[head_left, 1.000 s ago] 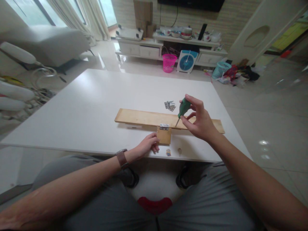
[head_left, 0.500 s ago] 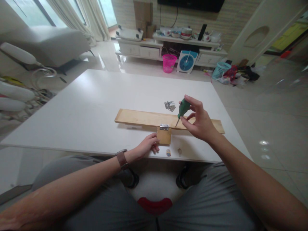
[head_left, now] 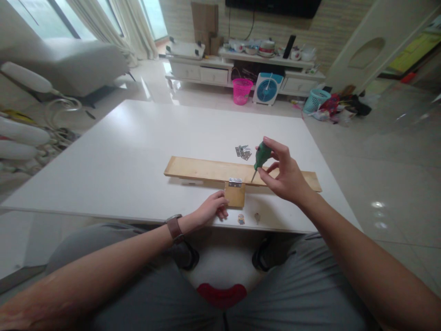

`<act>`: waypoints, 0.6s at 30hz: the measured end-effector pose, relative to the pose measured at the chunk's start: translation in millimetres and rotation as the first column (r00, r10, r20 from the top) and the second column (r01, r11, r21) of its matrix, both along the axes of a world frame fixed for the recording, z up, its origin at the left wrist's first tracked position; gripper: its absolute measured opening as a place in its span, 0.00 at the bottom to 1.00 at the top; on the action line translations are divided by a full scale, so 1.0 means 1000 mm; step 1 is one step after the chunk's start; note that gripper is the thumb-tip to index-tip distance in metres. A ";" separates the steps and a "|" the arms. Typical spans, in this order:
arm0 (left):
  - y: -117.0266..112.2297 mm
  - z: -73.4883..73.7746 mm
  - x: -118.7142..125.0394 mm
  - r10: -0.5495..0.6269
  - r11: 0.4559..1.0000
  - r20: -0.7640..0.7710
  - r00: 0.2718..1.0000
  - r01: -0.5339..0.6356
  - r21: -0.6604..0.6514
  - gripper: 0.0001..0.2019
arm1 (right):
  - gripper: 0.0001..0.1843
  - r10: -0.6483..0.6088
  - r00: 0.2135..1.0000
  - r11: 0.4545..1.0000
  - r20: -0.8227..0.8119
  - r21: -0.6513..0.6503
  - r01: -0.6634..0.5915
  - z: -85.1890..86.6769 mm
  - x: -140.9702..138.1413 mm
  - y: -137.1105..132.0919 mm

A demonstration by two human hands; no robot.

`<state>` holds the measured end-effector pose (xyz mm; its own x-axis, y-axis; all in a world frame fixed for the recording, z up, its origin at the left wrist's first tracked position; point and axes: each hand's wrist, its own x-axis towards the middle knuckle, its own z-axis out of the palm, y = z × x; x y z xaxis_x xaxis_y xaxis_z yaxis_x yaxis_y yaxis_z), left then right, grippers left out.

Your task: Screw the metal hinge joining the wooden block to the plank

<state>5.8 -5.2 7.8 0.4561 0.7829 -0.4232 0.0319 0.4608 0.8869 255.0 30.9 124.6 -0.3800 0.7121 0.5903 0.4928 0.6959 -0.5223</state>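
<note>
My right hand is closed round the green handle of a screwdriver. Its shaft slants down, and the tip meets the front part of a long wooden board, right of a silver hinge. That hinge spans the board's front edge and a small square wooden block. With thumb and fingers, my left hand grips the block's left edge; some fingertips are hidden. Behind the board lies a small pile of hinges and screws.
The white table bears all this. Near its front edge lie a small cartoon-figure piece and a small metallic item, too small to name. Beyond the table stand a pink basket, a blue fan and a low cabinet.
</note>
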 end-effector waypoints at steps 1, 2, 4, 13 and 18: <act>0.000 0.000 0.000 -0.002 1.000 -0.003 1.000 0.002 -0.006 0.17 | 0.46 0.002 1.000 1.000 -0.001 0.001 -0.002 0.000 0.000 0.000; 0.000 0.001 0.000 -0.003 1.000 -0.005 1.000 0.003 -0.008 0.17 | 0.46 0.004 1.000 1.000 -0.002 0.001 -0.004 0.000 0.000 0.000; 0.001 0.001 0.001 -0.002 1.000 -0.008 1.000 0.002 -0.003 0.17 | 0.46 0.006 1.000 1.000 -0.005 0.001 -0.006 0.000 0.000 0.000; -0.002 0.004 0.000 -0.005 1.000 -0.007 1.000 0.005 0.001 0.17 | 0.43 -0.015 1.000 0.998 0.019 0.061 0.014 0.000 0.000 0.002; -0.004 0.010 0.000 0.004 1.000 -0.004 1.000 -0.004 0.025 0.16 | 0.40 -0.028 0.999 0.994 -0.022 0.109 0.030 -0.003 -0.002 0.005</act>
